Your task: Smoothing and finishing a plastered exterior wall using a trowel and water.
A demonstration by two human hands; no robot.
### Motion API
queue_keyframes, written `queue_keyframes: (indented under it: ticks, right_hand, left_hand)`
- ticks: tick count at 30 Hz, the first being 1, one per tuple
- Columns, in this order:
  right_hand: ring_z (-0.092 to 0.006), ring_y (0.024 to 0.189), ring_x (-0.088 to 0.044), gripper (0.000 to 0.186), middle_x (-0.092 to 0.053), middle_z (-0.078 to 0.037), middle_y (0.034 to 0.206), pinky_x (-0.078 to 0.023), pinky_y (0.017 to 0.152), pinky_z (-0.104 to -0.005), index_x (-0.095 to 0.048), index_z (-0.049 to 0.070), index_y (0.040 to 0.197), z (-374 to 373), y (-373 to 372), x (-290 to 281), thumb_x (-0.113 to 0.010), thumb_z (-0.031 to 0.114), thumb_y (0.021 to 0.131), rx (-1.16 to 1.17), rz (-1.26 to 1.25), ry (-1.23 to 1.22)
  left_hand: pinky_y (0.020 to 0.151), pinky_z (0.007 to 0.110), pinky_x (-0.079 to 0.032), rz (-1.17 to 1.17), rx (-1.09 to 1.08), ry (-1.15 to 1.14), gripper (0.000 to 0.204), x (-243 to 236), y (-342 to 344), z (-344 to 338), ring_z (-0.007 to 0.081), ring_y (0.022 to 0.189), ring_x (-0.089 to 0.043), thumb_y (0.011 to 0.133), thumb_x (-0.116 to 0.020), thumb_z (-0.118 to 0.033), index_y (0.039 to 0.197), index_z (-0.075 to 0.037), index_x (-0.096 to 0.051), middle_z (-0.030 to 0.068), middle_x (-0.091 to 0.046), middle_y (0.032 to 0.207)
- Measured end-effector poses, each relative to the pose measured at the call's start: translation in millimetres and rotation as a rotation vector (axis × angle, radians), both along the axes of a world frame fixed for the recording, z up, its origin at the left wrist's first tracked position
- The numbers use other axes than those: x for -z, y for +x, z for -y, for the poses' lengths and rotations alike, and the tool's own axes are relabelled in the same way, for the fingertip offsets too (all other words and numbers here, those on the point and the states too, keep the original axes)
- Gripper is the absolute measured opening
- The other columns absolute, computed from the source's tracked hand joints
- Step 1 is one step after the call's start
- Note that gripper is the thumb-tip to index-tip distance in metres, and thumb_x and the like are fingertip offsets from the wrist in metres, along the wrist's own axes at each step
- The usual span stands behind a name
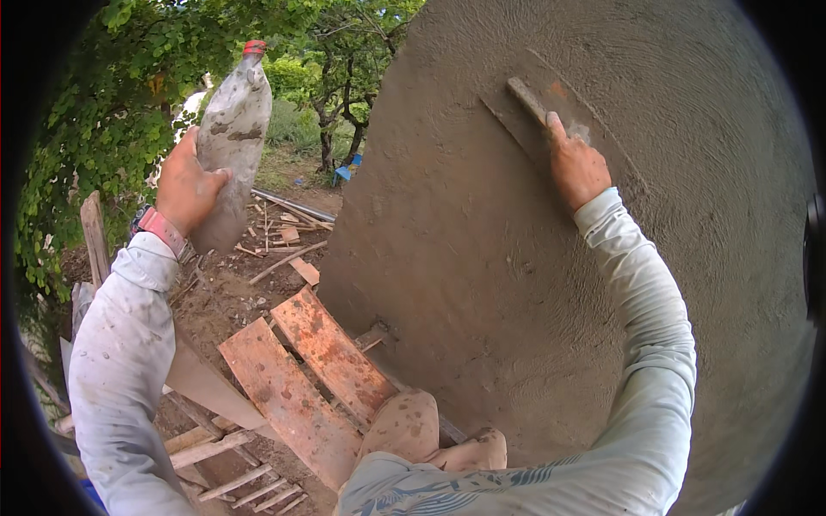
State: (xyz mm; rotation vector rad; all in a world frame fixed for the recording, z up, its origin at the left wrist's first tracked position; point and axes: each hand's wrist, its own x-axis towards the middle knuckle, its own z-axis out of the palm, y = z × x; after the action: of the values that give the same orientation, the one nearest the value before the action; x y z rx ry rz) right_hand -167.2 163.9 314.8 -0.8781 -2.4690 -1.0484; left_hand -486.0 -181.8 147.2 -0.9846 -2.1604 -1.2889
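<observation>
My left hand point(186, 191) is wrapped round a mud-smeared plastic bottle point(235, 120) with a red cap, held up at the left with its neck at the top. At the upper right, my right hand point(578, 168) grips the handle of a long plastering float point(594, 129). The float's blade lies against the wet grey plaster of the wall point(482, 284). Curved trowel marks run across the plaster around and above the float. What is inside the bottle cannot be made out through the smears.
Below me, two reddish wooden planks point(292, 400) lie side by side near the wall's foot, by my knees. A wooden ladder-like frame point(249, 482) is at the lower left. Wood scraps point(288, 228) litter the dirt ground. Leafy trees point(103, 129) and a blue chair point(348, 168) stand beyond.
</observation>
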Motion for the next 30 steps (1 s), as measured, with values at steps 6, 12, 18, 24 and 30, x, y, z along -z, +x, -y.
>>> queue_keyframes:
  ticks: [6,12,18,24,30]
  right_hand:
    - [-0.0422,0.090,-0.062,0.039,-0.062,-0.027,0.100,-0.049,0.079,-0.0483,-0.039,0.007,0.130,-9.8,-97.1,-38.0,-0.034,0.009,0.091,-0.125,-0.157,-0.033]
    - [-0.0418,0.092,-0.062,0.039,-0.062,-0.027,0.102,-0.049,0.078,-0.0483,-0.037,0.005,0.129,-52.6,-145.7,8.1,-0.033,0.012,0.092,-0.190,-0.187,-0.164]
    - [-0.0395,0.077,-0.065,0.060,-0.061,-0.027,0.096,-0.053,0.067,-0.0465,-0.026,0.013,0.143,17.5,-28.3,-20.0,-0.040,0.004,0.086,-0.040,-0.256,0.073]
    - [-0.0399,0.074,-0.064,0.071,-0.059,-0.028,0.094,-0.053,0.063,-0.0456,-0.019,0.015,0.147,6.5,-34.9,-14.0,-0.043,-0.002,0.082,0.005,-0.271,0.155]
    - [-0.0418,0.085,-0.063,0.070,-0.058,-0.030,0.101,-0.052,0.074,-0.0464,-0.019,0.015,0.146,-7.3,-84.5,-11.2,-0.042,-0.001,0.082,-0.061,-0.295,-0.020]
  left_hand:
    - [0.090,0.036,-0.046,0.014,0.081,0.028,0.059,0.7,18.6,-6.8,0.0337,0.101,-0.060,0.067,-0.071,-0.002,0.122,0.004,-0.048,0.0211,-0.061,0.108]
    - [0.092,0.036,-0.045,0.133,0.047,0.023,0.062,1.2,20.4,-5.8,0.0320,0.103,-0.060,0.068,-0.071,-0.003,0.124,0.007,-0.045,0.0226,-0.061,0.110]
    - [0.094,0.035,-0.043,0.150,0.065,0.053,0.065,5.2,21.9,-2.5,0.0321,0.105,-0.059,0.069,-0.072,-0.005,0.125,0.011,-0.042,0.0245,-0.059,0.112]
    - [0.096,0.034,-0.042,0.210,0.140,0.017,0.067,1.9,27.1,-7.0,0.0319,0.108,-0.057,0.069,-0.072,-0.004,0.126,0.012,-0.041,0.0248,-0.058,0.113]
    - [0.096,0.034,-0.041,0.307,0.208,0.039,0.065,-1.2,32.2,-2.1,0.0277,0.107,-0.057,0.070,-0.069,0.000,0.126,0.012,-0.039,0.0223,-0.057,0.116]
